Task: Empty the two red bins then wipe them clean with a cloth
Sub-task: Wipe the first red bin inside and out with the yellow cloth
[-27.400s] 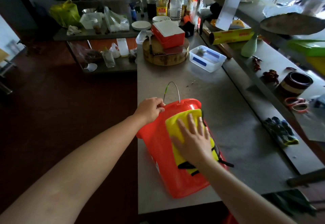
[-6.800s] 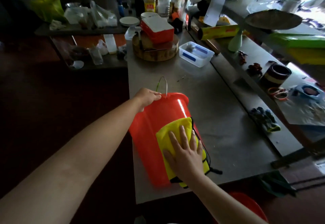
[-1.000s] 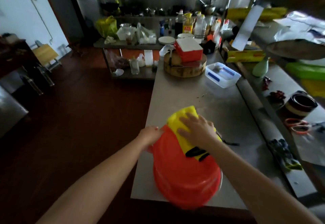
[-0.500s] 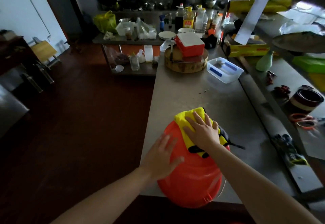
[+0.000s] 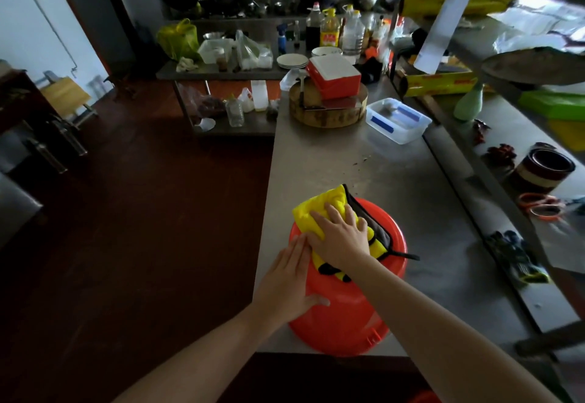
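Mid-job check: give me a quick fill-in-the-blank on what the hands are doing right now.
The right hand presses a ____ cloth onto the red bin.
The bin rests ____ down on the steel table.
The left hand lies flat on the ____.
Missing: yellow; upside; bin.

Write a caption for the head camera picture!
Right hand presses yellow cloth on upturned red plastic bin; left hand steadies it.

Red bin (image 5: 345, 307), yellow (black-edged) cloth (image 5: 319, 209)
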The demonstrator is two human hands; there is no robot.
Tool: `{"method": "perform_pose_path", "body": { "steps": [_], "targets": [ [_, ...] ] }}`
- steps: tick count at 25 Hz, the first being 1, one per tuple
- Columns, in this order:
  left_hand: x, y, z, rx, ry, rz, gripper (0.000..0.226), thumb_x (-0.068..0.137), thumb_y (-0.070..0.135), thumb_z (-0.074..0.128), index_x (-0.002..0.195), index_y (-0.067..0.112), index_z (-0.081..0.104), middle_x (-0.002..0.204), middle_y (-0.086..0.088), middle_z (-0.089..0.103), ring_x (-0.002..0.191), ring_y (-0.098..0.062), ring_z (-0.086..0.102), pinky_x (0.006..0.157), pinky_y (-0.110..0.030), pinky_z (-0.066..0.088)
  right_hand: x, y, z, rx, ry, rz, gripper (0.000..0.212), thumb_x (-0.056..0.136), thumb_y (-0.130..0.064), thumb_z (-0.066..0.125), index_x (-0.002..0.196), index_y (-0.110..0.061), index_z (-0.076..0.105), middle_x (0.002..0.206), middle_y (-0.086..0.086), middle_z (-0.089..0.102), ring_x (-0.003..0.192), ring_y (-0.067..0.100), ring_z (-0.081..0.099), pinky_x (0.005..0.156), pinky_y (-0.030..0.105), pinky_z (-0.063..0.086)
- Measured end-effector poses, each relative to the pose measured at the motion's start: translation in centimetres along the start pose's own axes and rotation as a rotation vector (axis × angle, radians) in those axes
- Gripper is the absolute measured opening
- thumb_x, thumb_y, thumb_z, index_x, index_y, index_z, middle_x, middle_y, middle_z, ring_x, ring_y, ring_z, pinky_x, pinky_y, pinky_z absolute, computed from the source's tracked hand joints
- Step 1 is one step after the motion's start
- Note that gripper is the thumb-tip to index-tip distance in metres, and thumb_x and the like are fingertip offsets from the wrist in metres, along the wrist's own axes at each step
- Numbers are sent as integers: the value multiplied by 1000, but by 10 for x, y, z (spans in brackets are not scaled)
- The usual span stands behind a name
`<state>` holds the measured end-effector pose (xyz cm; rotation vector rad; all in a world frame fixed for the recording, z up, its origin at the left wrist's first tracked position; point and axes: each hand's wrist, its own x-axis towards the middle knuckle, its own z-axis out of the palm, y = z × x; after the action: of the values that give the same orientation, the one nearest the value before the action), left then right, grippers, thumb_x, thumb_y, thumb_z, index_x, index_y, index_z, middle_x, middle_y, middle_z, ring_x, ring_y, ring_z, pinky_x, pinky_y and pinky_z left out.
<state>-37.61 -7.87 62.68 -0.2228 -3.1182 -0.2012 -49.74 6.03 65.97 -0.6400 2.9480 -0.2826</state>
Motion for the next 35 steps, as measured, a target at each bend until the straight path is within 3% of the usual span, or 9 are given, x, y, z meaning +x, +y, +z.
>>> {"method": "perform_pose_path", "body": {
  "steps": [3,10,13,16,22,25,30,35],
  "targets": [
    [13,-5,-3,17,-3,6,126,71,92,38,158,11,-5,165,-6,-12,151,-18,-17,125,-42,4,12,4,-4,-27,66,-33,67,94,-73,26,152,-41,32,166,-4,22,156,29,-5,123,58,-9],
    [25,-11,3,43,32,39,124,72,94,30,157,5,17,165,-14,5,153,-26,2,122,-46,12,12,50,-14,-71,116,180,60,98,-61,35,152,-33,35,163,-4,30,154,23,13,123,55,9],
    [30,-10,8,21,45,68,125,72,95,28,158,6,10,166,-13,-1,153,-25,-2,122,-42,7,1,71,-15,-88,128,248,61,99,-61,34,153,-32,34,164,-3,28,156,24,9,123,56,7],
    [30,-11,13,4,51,62,124,73,93,29,158,9,-1,166,-11,-10,153,-24,-9,123,-41,7,2,45,-9,15,103,279,61,99,-62,33,155,-38,30,167,-1,22,156,27,0,123,59,0],
    [22,-7,19,-90,72,4,124,73,90,37,157,14,-14,164,-5,-21,152,-18,-17,124,-37,10,8,-9,2,54,45,185,59,99,-70,24,154,-48,25,169,-4,12,156,31,-7,122,60,-7],
    [19,-5,22,-104,104,-9,121,76,91,33,158,12,-8,166,-7,-14,153,-21,-9,124,-39,13,1,9,-4,14,51,197,57,101,-69,23,154,-49,29,169,-7,15,157,26,-3,123,58,1],
    [18,-3,23,-129,139,9,122,77,91,35,158,10,-6,166,-9,-10,154,-24,-4,123,-44,15,-24,66,-15,-36,80,386,53,102,-65,26,151,-46,35,167,-8,21,156,26,-1,123,57,9],
    [18,-2,22,-127,121,-5,122,76,89,38,158,6,1,166,-12,-3,154,-26,3,122,-43,21,-23,31,-4,-1,74,379,52,104,-59,28,154,-45,30,169,-3,17,156,35,-5,121,61,0]
  ]
}}
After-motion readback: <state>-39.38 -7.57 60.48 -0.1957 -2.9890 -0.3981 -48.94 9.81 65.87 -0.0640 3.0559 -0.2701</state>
